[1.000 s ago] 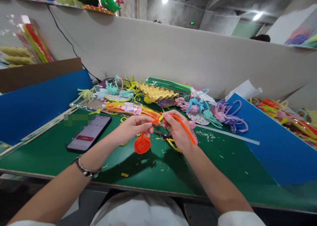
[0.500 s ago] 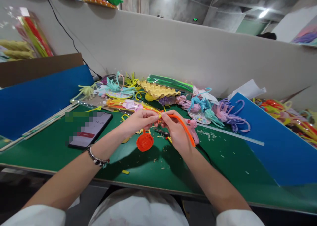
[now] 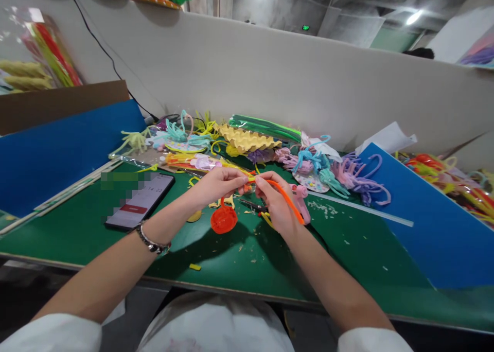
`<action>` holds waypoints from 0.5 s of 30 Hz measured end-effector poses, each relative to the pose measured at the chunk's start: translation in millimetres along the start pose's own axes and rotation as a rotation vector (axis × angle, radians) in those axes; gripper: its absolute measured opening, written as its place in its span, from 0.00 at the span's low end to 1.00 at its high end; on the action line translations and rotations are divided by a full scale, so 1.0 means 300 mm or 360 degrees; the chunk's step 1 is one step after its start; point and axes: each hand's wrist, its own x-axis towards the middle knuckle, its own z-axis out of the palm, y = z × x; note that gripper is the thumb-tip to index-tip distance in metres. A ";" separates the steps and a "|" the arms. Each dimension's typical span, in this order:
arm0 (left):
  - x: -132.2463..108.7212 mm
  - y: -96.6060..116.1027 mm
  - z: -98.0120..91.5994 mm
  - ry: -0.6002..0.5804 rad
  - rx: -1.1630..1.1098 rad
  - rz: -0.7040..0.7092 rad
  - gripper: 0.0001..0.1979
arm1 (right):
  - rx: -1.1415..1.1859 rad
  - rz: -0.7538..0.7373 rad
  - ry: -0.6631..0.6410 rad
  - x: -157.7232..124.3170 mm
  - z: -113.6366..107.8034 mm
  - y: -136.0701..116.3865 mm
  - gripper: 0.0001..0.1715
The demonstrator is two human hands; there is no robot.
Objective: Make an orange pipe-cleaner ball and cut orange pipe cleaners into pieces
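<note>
My left hand [image 3: 227, 181] and my right hand [image 3: 272, 192] meet above the table, both with fingers pinched. Between the fingertips runs an orange pipe cleaner [image 3: 287, 201], its free end bending down over my right hand; a yellow bit shows at the pinch. Below my left hand hangs a round, coiled red-orange piece [image 3: 224, 219] on a short stem; where the stem joins is hidden by the fingers. Behind my right hand lies a pink glue gun [image 3: 303, 208], partly covered. Dark-bladed scissors [image 3: 252, 205] rest beneath the hands.
A phone [image 3: 141, 200] lies left on the green table [image 3: 370, 275]. Bundles of pipe cleaners [image 3: 266, 128] and fluffy coloured pieces [image 3: 309, 161] line the back. Blue panels [image 3: 436, 223] stand at both sides. A pale glue stick [image 3: 366, 208] and scraps lie on the right.
My fingertips have drawn slightly apart, showing more of the yellow bit between them. The round red-orange piece has swung a little and now faces the camera more fully.
</note>
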 end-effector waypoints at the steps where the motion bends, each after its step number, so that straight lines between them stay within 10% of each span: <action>1: 0.000 0.000 0.003 0.0005 0.0002 -0.0010 0.12 | -0.0008 -0.0009 0.0001 0.000 -0.004 0.000 0.09; 15: 0.003 0.000 0.006 -0.0202 -0.0070 0.0014 0.14 | -0.0101 -0.0125 0.0054 -0.008 -0.021 -0.018 0.09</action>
